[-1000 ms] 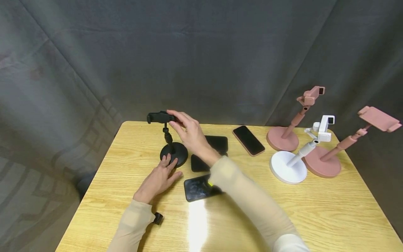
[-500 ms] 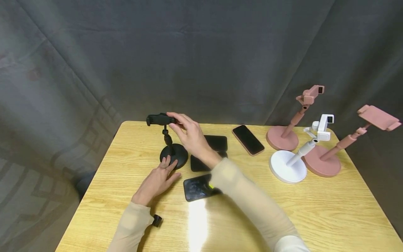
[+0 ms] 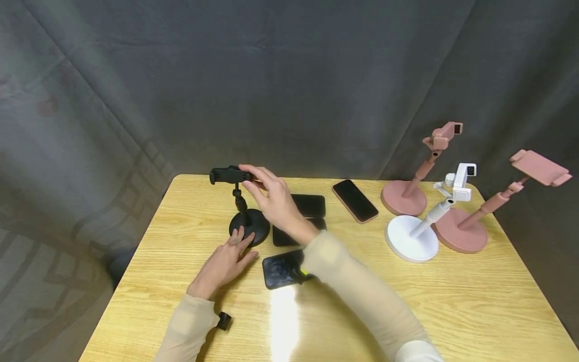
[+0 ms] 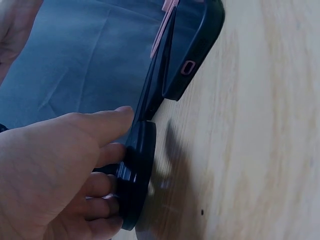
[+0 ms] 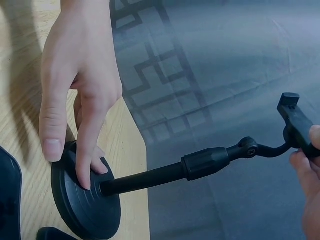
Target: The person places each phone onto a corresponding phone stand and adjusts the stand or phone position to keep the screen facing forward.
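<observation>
A black phone stand with a round base stands upright toward the left of the table. My left hand rests its fingertips on that base; the right wrist view shows these fingers extended, pressing on the disc beside the pole. My right hand pinches the right end of the stand's phone clamp between thumb and fingers. The left wrist view catches the base edge-on, under the left fingertips. Several dark phones lie near the right forearm, which partly covers one phone.
Behind the right hand lie two more dark phones, one farther back and one nearer. A pink-edged phone lies right of them. At the right stand a white phone stand and two pink ones. A grey curtain hangs behind.
The black stand and both hands have shifted slightly toward me, the clamp sitting a little lower in the head view. Both hands keep the same contact. The view has also drifted slightly.
</observation>
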Demonstrator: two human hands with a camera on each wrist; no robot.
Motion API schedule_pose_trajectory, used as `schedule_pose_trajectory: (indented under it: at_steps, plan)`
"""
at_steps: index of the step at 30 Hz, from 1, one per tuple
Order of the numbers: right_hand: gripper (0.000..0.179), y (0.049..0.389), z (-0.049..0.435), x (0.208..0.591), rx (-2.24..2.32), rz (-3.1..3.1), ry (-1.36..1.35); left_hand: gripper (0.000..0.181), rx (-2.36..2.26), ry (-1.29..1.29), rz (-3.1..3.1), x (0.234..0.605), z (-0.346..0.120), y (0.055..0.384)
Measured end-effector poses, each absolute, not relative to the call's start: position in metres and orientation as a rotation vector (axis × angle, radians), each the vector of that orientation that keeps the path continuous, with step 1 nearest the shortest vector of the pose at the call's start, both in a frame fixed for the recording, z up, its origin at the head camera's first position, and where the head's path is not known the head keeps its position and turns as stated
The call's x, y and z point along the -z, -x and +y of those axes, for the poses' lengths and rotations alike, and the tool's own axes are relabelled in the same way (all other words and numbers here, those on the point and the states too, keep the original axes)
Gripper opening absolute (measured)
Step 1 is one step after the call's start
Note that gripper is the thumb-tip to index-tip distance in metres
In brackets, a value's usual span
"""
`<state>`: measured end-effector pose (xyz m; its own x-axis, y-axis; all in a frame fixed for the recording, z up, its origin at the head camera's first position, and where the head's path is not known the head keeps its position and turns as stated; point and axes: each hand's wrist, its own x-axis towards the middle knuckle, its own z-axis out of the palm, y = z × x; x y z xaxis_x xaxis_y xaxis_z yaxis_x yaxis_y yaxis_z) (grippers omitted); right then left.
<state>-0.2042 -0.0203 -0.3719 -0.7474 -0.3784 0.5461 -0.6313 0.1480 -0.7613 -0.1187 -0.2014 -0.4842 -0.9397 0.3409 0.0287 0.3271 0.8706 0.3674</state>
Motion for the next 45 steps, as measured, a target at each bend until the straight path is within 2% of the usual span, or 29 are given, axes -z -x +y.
schedule_pose_trajectory:
  at_steps: [18,26,34,39,45]
  plan:
    - [0.038,0.195,-0.020,0.375,-1.626,-2.184,-0.995,0.058,-0.644,-0.537,3.022,0.488,-0.201,0.109]
    - [0.039,0.197,-0.017,0.375,-1.655,-2.187,-0.991,0.051,-0.631,-0.559,3.101,0.488,-0.195,0.112]
    - [0.053,0.197,-0.008,0.377,-1.595,-2.292,-1.054,0.054,-0.550,-0.552,3.134,0.487,-0.192,0.110]
    - [0.061,0.197,0.000,0.391,-1.617,-2.379,-1.109,0.059,-0.460,-0.578,3.171,0.487,-0.190,0.109]
    - [0.059,0.190,0.010,0.422,-1.652,-2.491,-1.158,0.061,-0.410,-0.613,3.206,0.489,-0.188,0.106]
